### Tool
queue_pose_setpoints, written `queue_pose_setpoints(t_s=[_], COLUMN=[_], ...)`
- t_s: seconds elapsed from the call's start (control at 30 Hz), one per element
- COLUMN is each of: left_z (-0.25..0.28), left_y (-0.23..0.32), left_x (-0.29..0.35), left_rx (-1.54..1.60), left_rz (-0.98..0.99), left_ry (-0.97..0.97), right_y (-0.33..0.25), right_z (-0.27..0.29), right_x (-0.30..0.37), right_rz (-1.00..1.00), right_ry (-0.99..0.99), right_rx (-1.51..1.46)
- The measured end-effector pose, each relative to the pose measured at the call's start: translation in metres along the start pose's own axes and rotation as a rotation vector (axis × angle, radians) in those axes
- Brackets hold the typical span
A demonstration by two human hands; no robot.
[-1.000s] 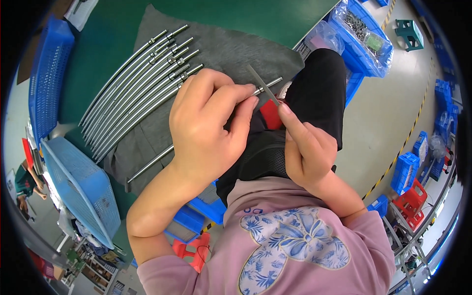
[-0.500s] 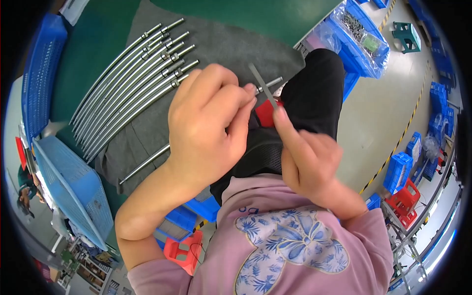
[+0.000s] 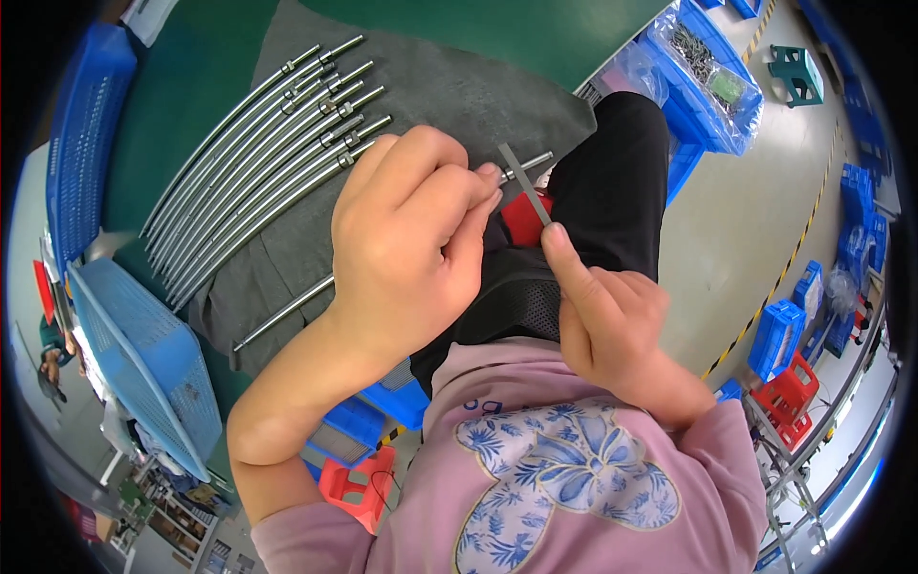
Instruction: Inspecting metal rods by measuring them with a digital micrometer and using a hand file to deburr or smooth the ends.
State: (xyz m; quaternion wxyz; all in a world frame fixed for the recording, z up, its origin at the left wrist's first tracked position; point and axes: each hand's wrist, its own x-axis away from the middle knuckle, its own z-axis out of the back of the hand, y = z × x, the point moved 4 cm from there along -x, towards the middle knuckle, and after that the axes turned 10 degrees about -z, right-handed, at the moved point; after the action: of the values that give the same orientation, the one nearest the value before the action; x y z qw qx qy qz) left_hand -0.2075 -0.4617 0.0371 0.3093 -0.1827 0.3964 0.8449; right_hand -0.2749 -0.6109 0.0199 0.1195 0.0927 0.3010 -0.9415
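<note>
My left hand [image 3: 406, 239] grips a long steel rod [image 3: 287, 311] near its right end, and the rod's tip [image 3: 535, 160] sticks out past my fingers. My right hand [image 3: 602, 311] holds a thin flat metal file [image 3: 524, 184] with a red handle, its blade laid against the rod's end. Both hands hover over my lap, at the edge of a grey cloth [image 3: 449, 91].
Several more steel rods [image 3: 258, 163] lie side by side on the grey cloth over a green table [image 3: 191, 77]. Blue plastic baskets [image 3: 143, 354] stand at the left. Blue bins [image 3: 712, 67] with small parts sit on the floor at the upper right.
My right hand has slid down the file, and the blade now shows longer above my fingers. My left hand still holds the rod in the same place.
</note>
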Motion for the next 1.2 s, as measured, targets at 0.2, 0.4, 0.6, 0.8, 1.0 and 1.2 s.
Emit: queue_pose_setpoints(t_s=[0.2, 0.4, 0.6, 0.8, 1.0, 1.2], left_z=[0.001, 0.001, 0.000, 0.000, 0.000, 0.000], left_y=[-0.002, 0.000, 0.001, 0.001, 0.001, 0.001], left_x=[0.000, 0.001, 0.001, 0.002, -0.001, 0.000], left_rx=[-0.014, -0.013, -0.019, -0.014, -0.033, -0.037], left_rz=[0.015, -0.016, -0.052, 0.007, -0.027, -0.034], left_ry=[0.001, 0.003, 0.008, -0.003, -0.017, -0.040], right_y=[0.000, -0.006, 0.001, 0.006, 0.008, 0.006], right_z=[0.002, -0.004, -0.005, -0.017, -0.027, -0.041], right_x=[-0.015, -0.034, -0.014, 0.004, 0.002, -0.018], right_rz=[0.043, 0.084, 0.057, 0.044, 0.099, 0.115], right_ry=[0.051, -0.053, 0.052, 0.101, 0.217, 0.315], right_rx=[-0.033, -0.090, -0.044, -0.067, -0.121, -0.151])
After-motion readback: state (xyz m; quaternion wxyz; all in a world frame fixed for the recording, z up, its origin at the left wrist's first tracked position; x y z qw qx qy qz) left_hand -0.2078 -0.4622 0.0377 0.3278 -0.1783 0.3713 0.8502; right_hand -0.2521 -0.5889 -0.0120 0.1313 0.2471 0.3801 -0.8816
